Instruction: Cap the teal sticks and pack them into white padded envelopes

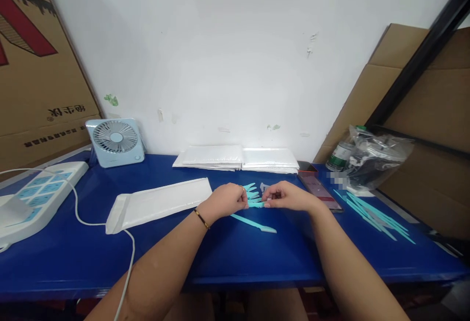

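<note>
My left hand (228,199) and my right hand (285,196) meet at the middle of the blue table (235,257). Both pinch a small bunch of teal plastic sticks (254,197) that fan out between them. One more teal stick (253,223) lies loose on the table just in front of my hands. A white padded envelope (157,203) with its flap open lies to the left of my left hand. A thin dark bracelet sits on my left wrist.
A stack of white envelopes (237,158) lies by the wall. A small fan (115,141) and a white power strip (35,196) with its cable stand at left. At right are a phone (320,191), more teal sticks (374,215) and a plastic bag (374,157). Cardboard leans on both sides.
</note>
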`<move>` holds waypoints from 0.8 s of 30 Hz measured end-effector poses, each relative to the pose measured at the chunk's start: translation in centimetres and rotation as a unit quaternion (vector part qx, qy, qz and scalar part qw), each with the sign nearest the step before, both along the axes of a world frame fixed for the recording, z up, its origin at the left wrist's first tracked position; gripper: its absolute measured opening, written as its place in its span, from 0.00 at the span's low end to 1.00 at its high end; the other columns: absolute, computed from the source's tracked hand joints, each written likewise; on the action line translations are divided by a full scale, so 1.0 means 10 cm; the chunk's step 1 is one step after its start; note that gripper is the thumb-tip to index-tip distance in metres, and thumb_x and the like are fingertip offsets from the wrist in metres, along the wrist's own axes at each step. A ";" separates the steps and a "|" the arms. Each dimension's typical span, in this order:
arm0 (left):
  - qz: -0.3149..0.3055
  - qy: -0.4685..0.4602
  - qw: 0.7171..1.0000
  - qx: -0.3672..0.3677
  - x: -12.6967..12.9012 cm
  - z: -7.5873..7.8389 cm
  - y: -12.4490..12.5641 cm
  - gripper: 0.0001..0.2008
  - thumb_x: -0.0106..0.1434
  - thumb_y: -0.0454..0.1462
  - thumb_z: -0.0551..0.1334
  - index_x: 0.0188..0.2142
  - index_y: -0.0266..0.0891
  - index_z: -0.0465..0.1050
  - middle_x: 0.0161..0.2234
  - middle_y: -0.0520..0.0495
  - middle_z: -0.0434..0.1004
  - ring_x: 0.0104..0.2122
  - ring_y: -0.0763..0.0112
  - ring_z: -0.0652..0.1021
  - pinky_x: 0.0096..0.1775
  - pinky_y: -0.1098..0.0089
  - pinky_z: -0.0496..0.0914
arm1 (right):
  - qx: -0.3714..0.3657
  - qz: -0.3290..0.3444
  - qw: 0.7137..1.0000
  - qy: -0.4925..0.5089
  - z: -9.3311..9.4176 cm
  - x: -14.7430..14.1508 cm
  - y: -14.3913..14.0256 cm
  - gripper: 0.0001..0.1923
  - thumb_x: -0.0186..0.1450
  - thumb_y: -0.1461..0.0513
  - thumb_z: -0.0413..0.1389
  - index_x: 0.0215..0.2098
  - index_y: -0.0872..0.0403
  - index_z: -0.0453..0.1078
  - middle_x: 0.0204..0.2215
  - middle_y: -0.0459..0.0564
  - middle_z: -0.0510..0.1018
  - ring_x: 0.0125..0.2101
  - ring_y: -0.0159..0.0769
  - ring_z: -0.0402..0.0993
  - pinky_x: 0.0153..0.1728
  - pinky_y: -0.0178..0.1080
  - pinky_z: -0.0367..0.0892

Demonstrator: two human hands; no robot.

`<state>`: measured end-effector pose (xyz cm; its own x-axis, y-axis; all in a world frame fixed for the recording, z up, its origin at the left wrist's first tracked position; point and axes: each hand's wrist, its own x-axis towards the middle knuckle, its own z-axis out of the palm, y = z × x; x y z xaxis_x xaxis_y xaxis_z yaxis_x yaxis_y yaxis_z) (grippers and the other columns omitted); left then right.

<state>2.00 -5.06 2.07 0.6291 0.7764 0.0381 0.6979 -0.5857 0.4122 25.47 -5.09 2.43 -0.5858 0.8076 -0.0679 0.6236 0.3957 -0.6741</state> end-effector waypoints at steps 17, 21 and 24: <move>-0.140 0.050 0.989 0.021 -0.01 0.04 -0.09 0.08 0.52 0.42 0.66 0.32 0.43 0.75 0.34 0.50 0.73 0.36 0.67 0.73 0.35 0.71 0.63 | 0.148 -0.139 0.979 0.010 -0.07 0.12 0.14 0.14 0.59 0.55 0.54 0.37 0.55 0.75 0.28 0.49 0.77 0.27 0.34 0.69 0.29 0.35 0.64; -0.072 0.036 0.996 0.039 0.00 0.00 -0.06 0.05 0.58 0.39 0.61 0.30 0.41 0.73 0.31 0.49 0.74 0.33 0.68 0.73 0.31 0.71 0.62 | 0.073 -0.091 0.991 0.071 0.00 0.05 0.05 0.16 0.60 0.53 0.54 0.37 0.56 0.74 0.29 0.50 0.77 0.27 0.33 0.70 0.28 0.35 0.65; -0.019 -0.010 0.999 0.029 -0.05 0.02 0.00 0.07 0.60 0.40 0.58 0.32 0.40 0.71 0.30 0.49 0.75 0.30 0.70 0.73 0.29 0.72 0.62 | 0.009 -0.056 0.990 0.127 0.05 0.00 -0.02 0.18 0.59 0.52 0.56 0.41 0.56 0.72 0.29 0.50 0.76 0.27 0.32 0.71 0.28 0.35 0.66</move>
